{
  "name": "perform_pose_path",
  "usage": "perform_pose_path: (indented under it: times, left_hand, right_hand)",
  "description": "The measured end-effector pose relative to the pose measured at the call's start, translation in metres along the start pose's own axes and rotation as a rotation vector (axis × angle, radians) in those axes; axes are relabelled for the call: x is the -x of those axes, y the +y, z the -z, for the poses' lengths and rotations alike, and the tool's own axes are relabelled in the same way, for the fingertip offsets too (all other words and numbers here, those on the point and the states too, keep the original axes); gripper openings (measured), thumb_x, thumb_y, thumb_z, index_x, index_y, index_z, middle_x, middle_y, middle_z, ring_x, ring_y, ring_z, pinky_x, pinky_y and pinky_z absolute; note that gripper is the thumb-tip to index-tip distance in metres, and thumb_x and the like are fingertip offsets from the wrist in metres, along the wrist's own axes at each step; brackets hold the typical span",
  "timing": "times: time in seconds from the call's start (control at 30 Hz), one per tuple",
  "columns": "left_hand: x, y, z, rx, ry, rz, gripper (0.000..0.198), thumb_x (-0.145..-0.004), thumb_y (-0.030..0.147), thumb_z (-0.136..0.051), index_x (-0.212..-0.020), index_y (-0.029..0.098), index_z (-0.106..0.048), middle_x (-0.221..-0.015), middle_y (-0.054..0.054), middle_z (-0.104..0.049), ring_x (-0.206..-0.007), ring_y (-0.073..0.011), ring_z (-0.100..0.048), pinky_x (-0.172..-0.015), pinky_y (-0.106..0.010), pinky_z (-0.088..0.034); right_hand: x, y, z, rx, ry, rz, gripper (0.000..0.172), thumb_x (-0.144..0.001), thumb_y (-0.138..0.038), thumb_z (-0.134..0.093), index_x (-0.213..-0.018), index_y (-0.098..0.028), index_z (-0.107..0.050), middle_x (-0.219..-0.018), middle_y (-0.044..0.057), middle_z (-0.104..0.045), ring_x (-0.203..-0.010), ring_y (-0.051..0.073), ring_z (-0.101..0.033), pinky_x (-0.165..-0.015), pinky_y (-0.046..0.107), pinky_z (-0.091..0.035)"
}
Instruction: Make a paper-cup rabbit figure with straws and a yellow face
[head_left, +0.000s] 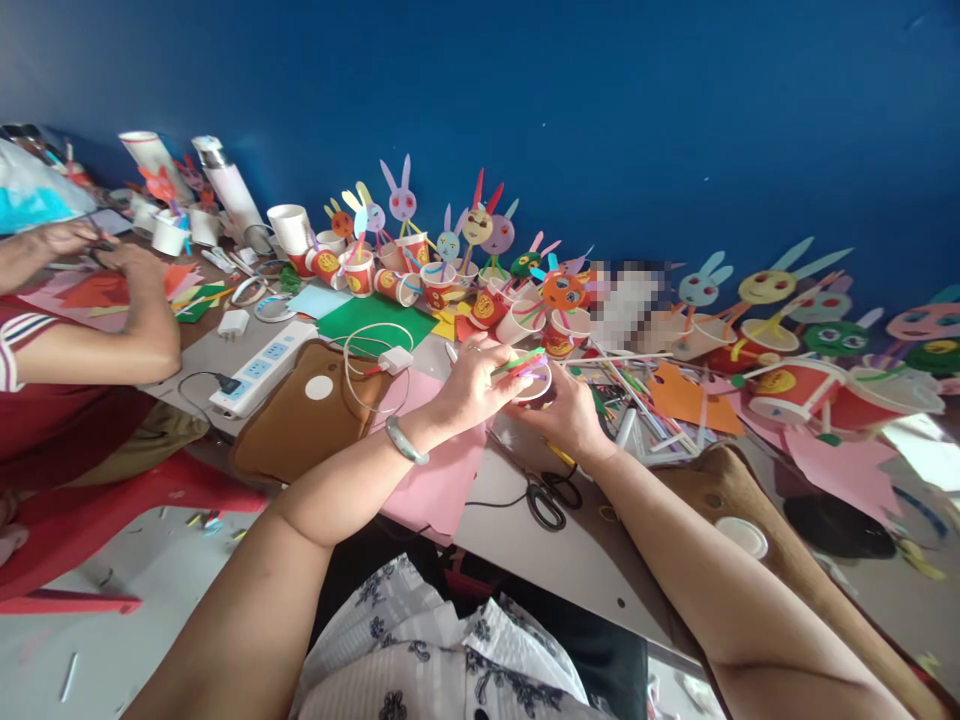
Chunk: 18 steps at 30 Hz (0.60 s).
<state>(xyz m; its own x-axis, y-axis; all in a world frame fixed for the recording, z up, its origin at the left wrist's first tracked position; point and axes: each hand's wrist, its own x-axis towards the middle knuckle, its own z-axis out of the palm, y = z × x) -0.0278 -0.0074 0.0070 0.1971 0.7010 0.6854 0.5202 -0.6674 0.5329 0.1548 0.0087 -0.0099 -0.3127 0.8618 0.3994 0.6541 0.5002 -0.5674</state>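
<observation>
Over the near edge of the table, my right hand (570,418) is wrapped round a paper cup (537,388) whose open mouth faces me. My left hand (480,385) is closed at the cup's left side, with thin coloured strips (529,360), green, red and purple, at its fingertips and across the rim. Whether these strips are paper or sticks, I cannot tell. Below my hands lies a pair of black-handled scissors (551,498). Pink paper (435,470) is spread under my left forearm.
Cups bearing paper rabbit heads (403,205) line the wall. Loose sticks and straws (637,400) lie right of my hands. A power strip (264,368), a white charger (395,360) and brown cushions (300,420) sit nearby. At left, another person's arms (112,330) work over coloured paper.
</observation>
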Motion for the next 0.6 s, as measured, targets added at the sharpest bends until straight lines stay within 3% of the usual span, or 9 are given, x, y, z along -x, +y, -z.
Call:
perform_pose_path:
  times: [0.13, 0.3, 0.47, 0.6]
  left_hand:
    - [0.002, -0.002, -0.006, 0.010, 0.044, -0.006, 0.008, -0.090, 0.026, -0.072, -0.086, 0.022, -0.066, -0.088, -0.002, -0.072, -0.091, -0.0191, -0.065, -0.101, -0.041, -0.048]
    - [0.001, -0.003, -0.003, 0.008, 0.007, -0.026, 0.016, -0.090, 0.033, -0.072, -0.079, 0.021, -0.067, -0.086, -0.002, -0.074, -0.088, -0.0183, -0.067, -0.094, -0.038, -0.049]
    - [-0.003, -0.001, 0.008, 0.009, 0.016, -0.081, 0.015, -0.098, 0.030, -0.061, -0.094, 0.024, -0.074, -0.088, -0.001, -0.078, -0.087, -0.0168, -0.071, -0.109, -0.043, -0.041]
    - [-0.002, -0.001, 0.006, 0.074, -0.032, 0.001, 0.015, -0.099, 0.030, -0.059, -0.096, 0.022, -0.072, -0.092, -0.002, -0.078, -0.086, -0.0173, -0.071, -0.101, -0.041, -0.048]
  right_hand:
    - [0.001, -0.003, 0.000, 0.016, 0.002, -0.008, 0.061, -0.069, -0.069, -0.073, -0.107, -0.021, -0.064, -0.083, 0.006, -0.075, -0.068, 0.024, -0.069, -0.062, 0.035, -0.052]
    - [0.000, -0.003, 0.001, 0.057, 0.000, -0.009, 0.051, -0.072, -0.064, -0.071, -0.101, -0.023, -0.064, -0.074, 0.004, -0.072, -0.062, 0.023, -0.065, -0.059, 0.034, -0.050]
    - [-0.001, -0.006, 0.003, 0.021, 0.024, -0.024, 0.055, -0.074, -0.063, -0.072, -0.110, -0.022, -0.064, -0.070, 0.002, -0.071, -0.061, 0.023, -0.066, -0.063, 0.035, -0.052]
    - [-0.001, -0.006, 0.002, -0.050, 0.017, 0.015, 0.051, -0.074, -0.063, -0.074, -0.104, -0.023, -0.066, -0.080, 0.004, -0.072, -0.067, 0.022, -0.067, -0.065, 0.035, -0.053]
